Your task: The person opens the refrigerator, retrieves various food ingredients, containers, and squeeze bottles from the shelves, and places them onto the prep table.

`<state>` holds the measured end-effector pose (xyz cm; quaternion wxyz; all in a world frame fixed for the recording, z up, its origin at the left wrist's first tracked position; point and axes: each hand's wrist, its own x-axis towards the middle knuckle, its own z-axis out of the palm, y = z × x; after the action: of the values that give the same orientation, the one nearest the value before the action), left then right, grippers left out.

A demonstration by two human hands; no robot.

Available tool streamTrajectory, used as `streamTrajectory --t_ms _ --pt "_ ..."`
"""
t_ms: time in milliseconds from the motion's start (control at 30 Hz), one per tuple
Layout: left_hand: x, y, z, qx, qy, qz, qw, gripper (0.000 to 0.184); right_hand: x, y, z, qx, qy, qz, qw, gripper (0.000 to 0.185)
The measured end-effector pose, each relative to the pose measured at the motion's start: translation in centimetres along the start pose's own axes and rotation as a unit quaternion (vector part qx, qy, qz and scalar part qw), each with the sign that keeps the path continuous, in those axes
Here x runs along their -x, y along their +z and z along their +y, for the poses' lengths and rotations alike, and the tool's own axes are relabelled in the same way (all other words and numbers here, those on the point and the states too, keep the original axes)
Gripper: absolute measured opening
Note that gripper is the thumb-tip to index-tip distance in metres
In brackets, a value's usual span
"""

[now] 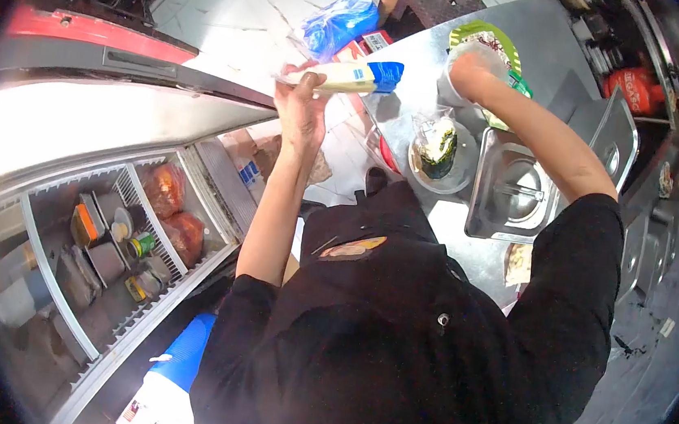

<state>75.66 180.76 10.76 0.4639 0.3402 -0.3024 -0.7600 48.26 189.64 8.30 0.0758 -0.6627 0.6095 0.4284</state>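
Blue-ended pack (351,77): up in the air beside the table's left edge, pale along its body, its contents not readable to us.
Left hand (301,102): our thumb and fingers pinch the pack at its pale end.
Right hand (470,73): reaching down into the tub; we cannot tell whether its fingers grip anything.
Translucent tub (493,57): around our right hand, overlapping the green dish, its contents mostly hidden.
Green dish (460,32): dark red and white bits showing beyond the tub.
Clear bowl (462,173): on the steel table (417,80), nearer our body, with a plastic bag (441,152) of white and dark green stuff in it.
Steel cover (494,174): right of the bowl, whatever lies beneath hidden from us.
Fridge (129,355): at our left, divided by white racks; small tubs (106,263) in the middle section, bags of orange-red food (166,190) beside them.
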Motion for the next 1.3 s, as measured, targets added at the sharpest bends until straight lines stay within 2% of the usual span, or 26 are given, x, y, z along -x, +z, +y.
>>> streamTrajectory --t_ms 33,167,200,300,333,400,500,633,667,733,833,900,1000,1133,1233,1300 --pt "-0.1 0.1 -1.1 -0.021 -0.035 0.052 0.998 0.031 -0.3 1.3 0.5 -0.003 0.006 0.021 1.0 0.022" --pt "-0.8 -0.1 -6.1 -0.099 -0.142 0.011 0.985 0.035 -0.6 3.9 1.2 -0.045 0.018 0.066 0.997 0.022" --pt "-1.3 -0.8 -7.5 -0.135 -0.164 -0.041 0.976 0.04 -0.3 3.7 1.1 -0.065 0.018 0.069 0.995 0.022" --pt "-2.3 -1.3 -9.3 -0.433 -0.176 -0.031 0.883 0.038 1.3 2.3 0.6 -0.075 0.012 0.065 0.995 0.021" --pt "-2.6 -1.8 -9.6 -0.499 -0.149 -0.057 0.852 0.037 1.3 2.4 0.7 -0.045 0.026 0.059 0.997 0.021" --pt "-2.4 -2.6 -10.1 -0.419 -0.149 -0.064 0.893 0.036 0.9 2.4 0.6 0.017 0.05 0.051 0.997 0.021" --pt "-2.2 -3.5 -10.3 -0.309 -0.158 -0.053 0.936 0.035 0.3 4.6 0.7 -0.062 0.107 0.115 0.986 0.022" --pt "-2.1 -3.7 -10.2 -0.189 -0.176 -0.017 0.966 0.039 -0.8 4.8 0.6 -0.013 0.055 0.031 0.998 0.023" --pt "-1.7 -3.7 -9.9 -0.281 -0.121 -0.006 0.952 0.042 -0.9 4.9 0.6 -0.006 0.043 0.028 0.999 0.023" --pt "0.8 -1.2 -6.9 -0.453 -0.01 0.013 0.891 0.047 -1.0 5.1 0.5 -0.012 0.048 0.014 0.999 0.024" --pt "5.5 2.3 -4.2 -0.508 0.086 -0.132 0.847 0.054 -1.3 4.7 0.1 -0.039 0.085 -0.014 0.995 0.026" --pt "8.5 5.1 -3.4 -0.595 0.261 -0.225 0.726 0.066 -1.2 4.1 0.0 -0.044 0.086 -0.024 0.995 0.028" --pt "9.9 5.6 -5.8 -0.617 0.25 -0.218 0.713 0.063 -0.7 3.7 0.0 -0.065 0.113 -0.011 0.991 0.031" --pt "10.5 5.6 -6.3 -0.576 0.21 -0.259 0.746 0.054 -0.6 4.7 1.1 -0.105 0.02 -0.024 0.994 0.034" --pt "10.5 5.8 -5.9 -0.565 0.283 -0.322 0.705 0.051 0.5 3.4 1.9 -0.146 0.011 -0.023 0.989 0.034" --pt "11.1 6.3 -5.6 -0.611 0.239 -0.369 0.658 0.05 1.6 2.2 2.4 -0.186 0.03 -0.019 0.982 0.035"
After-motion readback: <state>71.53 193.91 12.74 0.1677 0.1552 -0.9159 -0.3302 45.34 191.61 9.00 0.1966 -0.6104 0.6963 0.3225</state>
